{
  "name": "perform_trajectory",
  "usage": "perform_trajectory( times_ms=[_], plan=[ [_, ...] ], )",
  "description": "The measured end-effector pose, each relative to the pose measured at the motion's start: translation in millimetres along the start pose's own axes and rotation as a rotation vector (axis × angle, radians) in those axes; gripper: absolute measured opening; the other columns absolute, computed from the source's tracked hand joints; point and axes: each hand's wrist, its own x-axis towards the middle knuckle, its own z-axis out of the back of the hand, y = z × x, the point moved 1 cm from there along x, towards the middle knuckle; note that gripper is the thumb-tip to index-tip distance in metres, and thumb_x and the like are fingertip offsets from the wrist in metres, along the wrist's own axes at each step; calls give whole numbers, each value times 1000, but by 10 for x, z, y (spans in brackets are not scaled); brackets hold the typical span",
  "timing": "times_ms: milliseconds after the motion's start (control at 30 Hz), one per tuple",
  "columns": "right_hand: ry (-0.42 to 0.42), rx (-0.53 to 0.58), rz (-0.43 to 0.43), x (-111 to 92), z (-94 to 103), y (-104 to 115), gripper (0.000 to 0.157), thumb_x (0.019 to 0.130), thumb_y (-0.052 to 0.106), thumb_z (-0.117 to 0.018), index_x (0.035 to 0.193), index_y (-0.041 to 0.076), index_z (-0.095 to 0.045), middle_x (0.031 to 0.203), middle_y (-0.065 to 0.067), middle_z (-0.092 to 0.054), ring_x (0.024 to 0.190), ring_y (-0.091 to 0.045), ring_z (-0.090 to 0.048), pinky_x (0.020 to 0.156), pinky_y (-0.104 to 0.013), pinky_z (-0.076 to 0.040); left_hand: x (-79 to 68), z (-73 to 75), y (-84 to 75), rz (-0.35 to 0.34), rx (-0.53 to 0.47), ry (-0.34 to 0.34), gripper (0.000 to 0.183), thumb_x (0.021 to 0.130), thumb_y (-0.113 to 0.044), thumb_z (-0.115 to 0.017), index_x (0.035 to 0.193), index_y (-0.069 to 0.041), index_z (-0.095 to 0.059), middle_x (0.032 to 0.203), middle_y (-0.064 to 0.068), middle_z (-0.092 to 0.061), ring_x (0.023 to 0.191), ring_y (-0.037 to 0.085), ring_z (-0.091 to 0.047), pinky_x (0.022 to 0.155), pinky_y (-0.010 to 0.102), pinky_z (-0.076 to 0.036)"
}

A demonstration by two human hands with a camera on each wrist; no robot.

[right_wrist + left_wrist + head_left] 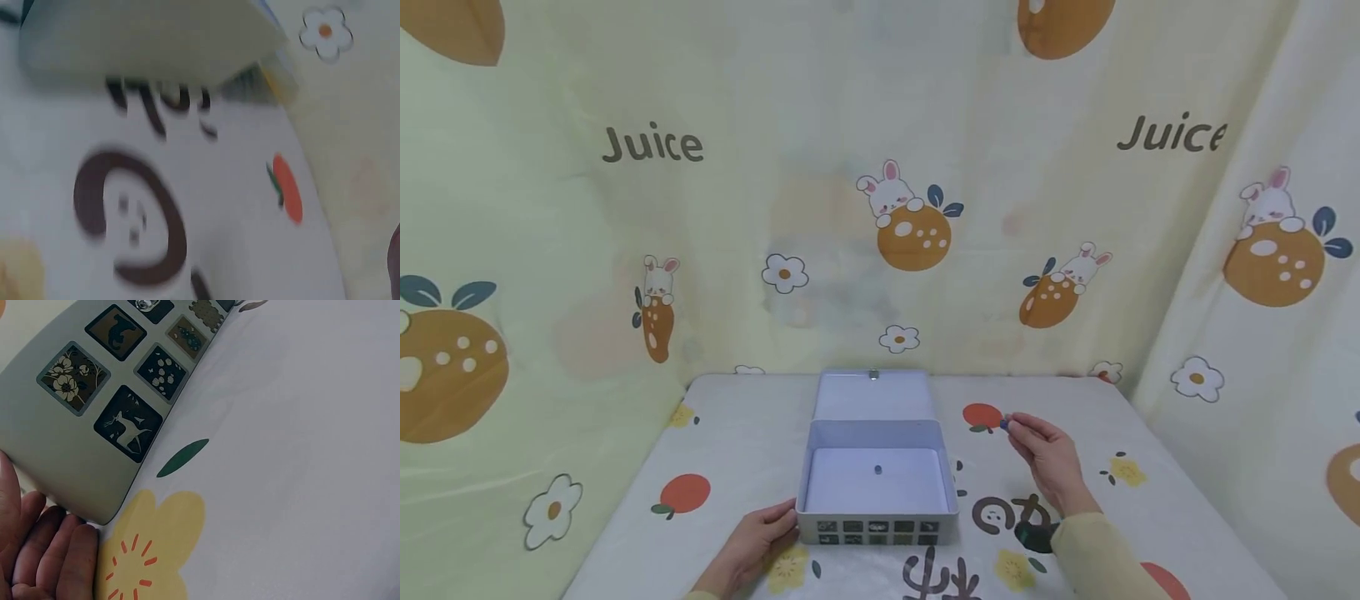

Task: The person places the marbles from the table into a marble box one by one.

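Note:
A pale metal box (875, 510) with small square pictures on its front stands on the table. Its hinged lid (874, 398) is folded back, away from me. Inside, one small grey-blue piece (877, 469) lies on the white floor of the box. My left hand (758, 542) rests against the box's front left corner, its relaxed fingers (78, 559) beside the wall in the left wrist view. To the right of the lid, my right hand (1051, 464) pinches a small dark blue piece (1004, 424) between thumb and fingertips, above the table. That piece's exact kind cannot be made out.
A white cloth (737, 433) printed with fruit, flowers and dark lettering covers the table. Behind it and at both sides hang printed curtains (820, 350). A dark green-black object (1036, 536) shows beside the right sleeve (1093, 554).

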Motion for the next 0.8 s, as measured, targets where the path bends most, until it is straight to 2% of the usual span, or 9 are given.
perform_trajectory(
  times_ms=[167,300,467,667,800],
  plan=[
    [88,-27,55,147,-549,-112,20,98,3,-67,103,19,-77,96,14,-78,95,-1,-74,91,-17,-61,29,2,28,-3,-3,-9,56,100,-22,-67,145,4,-48,153,27,-44,140,39,-51,105,41,-58],
    [130,-73,60,228,-851,-194,18,97,2,-67,110,10,-75,98,12,-78,97,-3,-74,92,-18,-61,49,-2,35,-8,-2,-22,55,99,-22,-68,145,4,-49,154,27,-44,141,40,-50,105,40,-58],
    [133,-137,32,250,-1002,-237,36,97,6,-69,131,-4,-63,105,8,-78,100,-3,-74,94,-19,-61,81,-42,39,7,15,-27,53,100,-21,-67,145,2,-50,154,26,-45,140,39,-51,104,40,-59],
    [121,-200,8,252,-1059,-242,42,97,12,-70,136,-2,-61,116,3,-77,103,-3,-73,96,-19,-60,95,-33,26,27,-3,-30,52,101,-19,-66,145,2,-49,154,26,-45,140,39,-52,104,42,-58],
    [130,-198,6,257,-1064,-234,40,97,11,-70,135,-2,-62,113,4,-78,102,-3,-73,96,-20,-60,86,-12,28,31,-18,-32,53,100,-18,-66,145,2,-50,154,27,-45,140,39,-52,105,42,-58]
  ],
)
